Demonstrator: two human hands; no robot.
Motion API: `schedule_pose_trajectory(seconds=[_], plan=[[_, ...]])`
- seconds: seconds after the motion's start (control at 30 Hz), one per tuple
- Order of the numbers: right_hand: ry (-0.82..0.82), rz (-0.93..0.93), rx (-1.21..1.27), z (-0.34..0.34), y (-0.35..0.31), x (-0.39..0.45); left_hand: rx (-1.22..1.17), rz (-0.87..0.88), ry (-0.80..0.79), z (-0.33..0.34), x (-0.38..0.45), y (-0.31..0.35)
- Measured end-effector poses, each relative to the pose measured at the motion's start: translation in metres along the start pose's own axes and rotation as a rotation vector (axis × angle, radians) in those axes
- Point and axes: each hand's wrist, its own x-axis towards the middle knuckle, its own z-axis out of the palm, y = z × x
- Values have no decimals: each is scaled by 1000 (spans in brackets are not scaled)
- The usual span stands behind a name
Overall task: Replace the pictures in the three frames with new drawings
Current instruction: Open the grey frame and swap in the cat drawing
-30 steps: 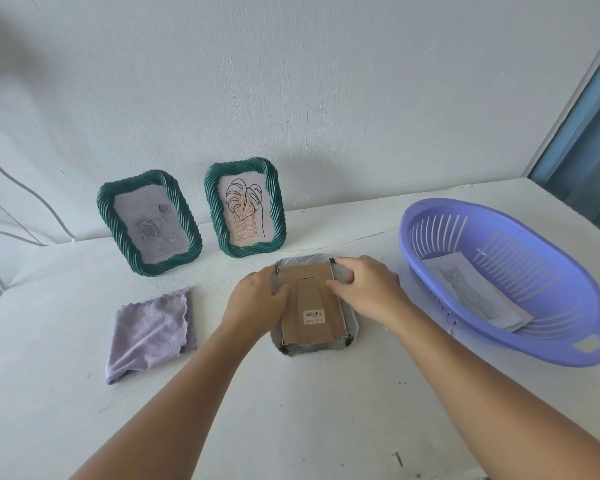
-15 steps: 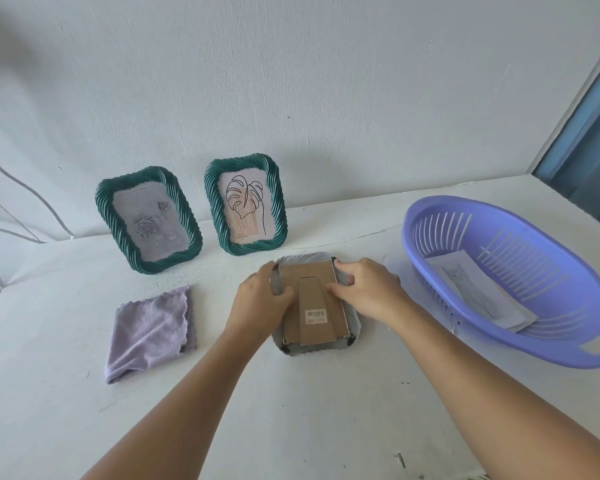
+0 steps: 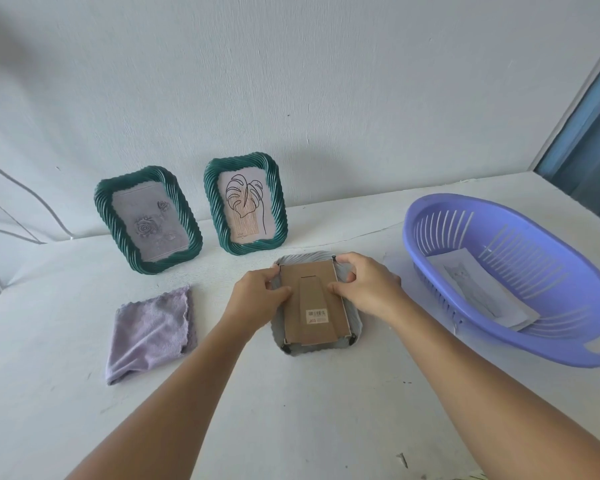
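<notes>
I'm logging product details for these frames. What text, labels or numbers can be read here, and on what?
Sticker on the cardboard back of the face-down frame: a barcode with print beneath, too small and blurred to read.
Leaf drawing in the right standing frame: tiny mark at lower left, unreadable.
Nothing else bears text.

The desk (image 3: pixel 291 410) is white, matt and slightly rough, as is the painted wall (image 3: pixel 291 81). The face-down frame (image 3: pixel 317 303) shows a matt brown cardboard back with a paper barcode label (image 3: pixel 316 315). The two standing frames (image 3: pixel 148 218) (image 3: pixel 246 207) have glossy green ribbed rims. The cloth (image 3: pixel 151 332) is soft lilac fabric. The basket (image 3: pixel 499 271) is smooth purple plastic, holding matt paper (image 3: pixel 482 292).
</notes>
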Motion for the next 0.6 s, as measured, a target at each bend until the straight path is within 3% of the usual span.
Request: schedule_pose_trajectory(seconds=[0.3, 0.6], plan=[[-6, 21, 21, 0, -1, 1, -144, -31, 18, 1, -2, 0], [-16, 26, 46, -1, -1, 1, -126, -22, 32, 5, 2, -5]])
